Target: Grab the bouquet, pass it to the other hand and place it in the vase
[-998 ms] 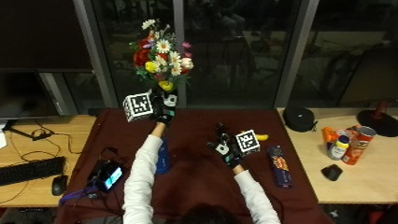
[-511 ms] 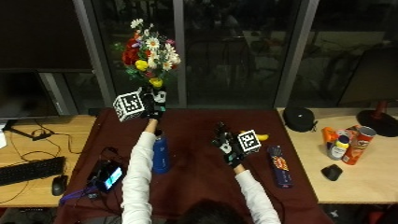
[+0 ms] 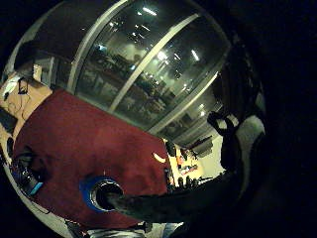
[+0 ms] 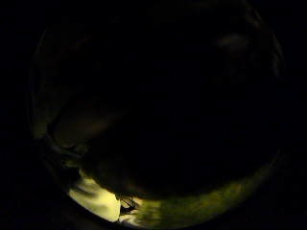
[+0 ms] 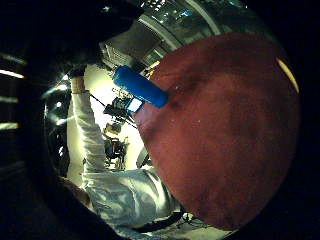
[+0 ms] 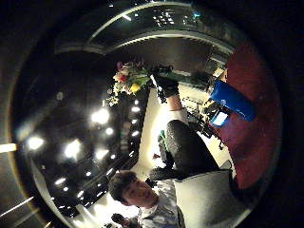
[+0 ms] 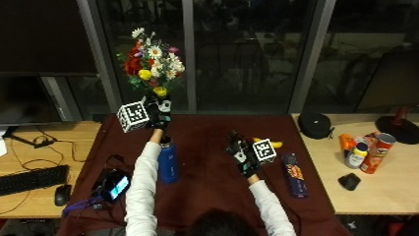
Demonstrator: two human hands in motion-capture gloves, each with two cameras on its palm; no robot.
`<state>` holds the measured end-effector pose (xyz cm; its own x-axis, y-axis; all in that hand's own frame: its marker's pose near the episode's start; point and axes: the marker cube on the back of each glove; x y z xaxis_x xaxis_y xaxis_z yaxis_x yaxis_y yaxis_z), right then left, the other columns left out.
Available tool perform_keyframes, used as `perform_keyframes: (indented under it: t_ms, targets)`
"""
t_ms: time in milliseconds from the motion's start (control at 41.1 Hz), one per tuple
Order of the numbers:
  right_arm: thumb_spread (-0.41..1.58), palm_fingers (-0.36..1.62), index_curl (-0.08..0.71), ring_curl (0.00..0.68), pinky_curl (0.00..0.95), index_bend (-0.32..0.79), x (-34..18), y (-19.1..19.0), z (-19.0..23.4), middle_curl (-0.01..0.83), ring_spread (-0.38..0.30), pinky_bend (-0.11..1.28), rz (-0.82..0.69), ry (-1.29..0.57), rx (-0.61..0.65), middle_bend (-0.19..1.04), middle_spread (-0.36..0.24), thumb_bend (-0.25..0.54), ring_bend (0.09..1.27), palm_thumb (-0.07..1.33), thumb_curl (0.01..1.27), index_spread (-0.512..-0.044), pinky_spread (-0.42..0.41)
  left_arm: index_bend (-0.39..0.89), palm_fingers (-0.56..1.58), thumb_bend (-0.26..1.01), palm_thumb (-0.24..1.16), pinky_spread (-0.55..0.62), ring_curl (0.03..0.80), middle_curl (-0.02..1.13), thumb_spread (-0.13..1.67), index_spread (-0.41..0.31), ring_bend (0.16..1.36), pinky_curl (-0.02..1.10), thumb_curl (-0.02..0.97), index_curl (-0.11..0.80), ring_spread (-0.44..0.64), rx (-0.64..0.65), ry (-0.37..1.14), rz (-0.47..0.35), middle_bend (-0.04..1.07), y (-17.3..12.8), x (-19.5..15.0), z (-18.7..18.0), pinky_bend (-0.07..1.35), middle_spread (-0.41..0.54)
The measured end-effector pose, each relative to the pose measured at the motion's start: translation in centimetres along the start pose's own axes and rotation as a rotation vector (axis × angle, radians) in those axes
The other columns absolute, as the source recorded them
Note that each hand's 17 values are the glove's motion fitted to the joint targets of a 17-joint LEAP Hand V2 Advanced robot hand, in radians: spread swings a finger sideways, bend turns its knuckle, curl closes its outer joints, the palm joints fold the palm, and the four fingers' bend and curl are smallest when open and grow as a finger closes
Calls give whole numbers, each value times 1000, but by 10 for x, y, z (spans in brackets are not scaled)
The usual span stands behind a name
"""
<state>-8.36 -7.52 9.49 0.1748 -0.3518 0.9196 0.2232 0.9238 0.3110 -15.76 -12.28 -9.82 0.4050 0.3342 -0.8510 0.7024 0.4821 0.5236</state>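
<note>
The left hand [image 7: 158, 111] grips the bouquet [image 7: 149, 67] raised above the blue vase [image 7: 167, 162] at the counter's left, presumably for handover, while the right hand [image 7: 243, 153] waits with relaxed fingers.

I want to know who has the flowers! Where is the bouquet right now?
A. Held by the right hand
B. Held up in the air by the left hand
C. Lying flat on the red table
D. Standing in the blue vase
B: the left hand holds the bouquet raised above the blue vase, while the right hand holds nothing.
</note>
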Motion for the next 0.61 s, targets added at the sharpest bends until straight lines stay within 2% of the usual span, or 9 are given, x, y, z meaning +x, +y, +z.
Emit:
perform_keyframes:
  t_ms: [49, 170, 292, 341, 365, 389, 414, 511, 609]
  targets:
    - [1029, 125, 213, 300, 336, 149, 2, -1, -1, 303, 51, 732, 4, 0, 12, 178, -64, -28, 533, 486, 396, -391, 268, 302, 1355, -34, 871, -395, 477, 556, 273, -335, 746, 442, 816, 628, -373, 0, -133, -113, 692, 3, -16, -4, 627, -337]
    - [1030, 133, 220, 299, 335, 145, 0, -1, 0, 299, 48, 720, -5, -23, 14, 172, -63, -27, 530, 485, 393, -390, 268, 294, 1352, -33, 870, -395, 476, 556, 274, -334, 734, 440, 817, 632, -369, -99, -158, -141, 694, 12, -36, -6, 625, -337]
    - [1030, 147, 228, 295, 331, 152, -2, 6, -4, 296, 47, 701, -1, 14, -1, 177, -66, -27, 517, 486, 391, -387, 267, 242, 1298, -39, 857, -404, 470, 550, 293, -325, 720, 441, 817, 624, -372, -487, -135, -253, 670, 58, -87, -19, 637, -335]
    - [1031, 157, 234, 293, 329, 161, -7, 10, -6, 295, 46, 692, 26, 28, -8, 175, -69, -28, 508, 483, 391, -384, 267, 47, 939, -161, 620, -379, 451, 530, 525, -255, 669, 433, 741, 567, -339, -669, -114, -341, 585, 87, -119, -29, 644, -301]
    - [1032, 160, 235, 292, 329, 158, -8, 12, -7, 296, 46, 685, 44, 36, -14, 181, -65, -27, 505, 484, 391, -383, 266, -9, 544, -193, 513, -261, 453, 537, 562, -183, 627, 413, 693, 542, -262, -735, -111, -380, 564, 102, -135, -35, 539, -256]
    - [1033, 163, 238, 291, 329, 160, -6, 14, -9, 295, 46, 681, 61, 43, -19, 178, -64, -27, 501, 484, 390, -382, 266, -68, -92, -196, 435, -91, 510, 539, 583, -90, 640, 458, 663, 525, -109, -777, -117, -411, 432, 115, -149, -42, 526, -122]
    - [1033, 162, 240, 291, 329, 159, -2, 14, -12, 293, 46, 679, 74, 48, -25, 171, -68, -26, 501, 485, 390, -381, 266, -38, -275, -173, 395, -21, 572, 594, 611, -44, 677, 520, 642, 531, -40, -801, -125, -433, 415, 127, -161, -48, 585, -35]
    - [1032, 144, 247, 291, 336, 156, 14, 14, -20, 282, 49, 687, 110, 47, -24, 154, -73, -30, 494, 478, 384, -381, 266, -32, -275, -91, 339, 173, 428, 450, 697, 78, 617, 410, 579, 400, 157, -821, -105, -471, 234, 156, -183, -66, 527, 152]
    - [1036, 137, 250, 291, 336, 150, 28, 14, -26, 277, 54, 684, 140, 52, -9, 163, -61, -28, 488, 477, 378, -378, 266, -8, -212, -41, 360, 300, 355, 355, 757, 159, 603, 342, 542, 317, 284, -806, -103, -474, 179, 163, -187, -75, 477, 274]
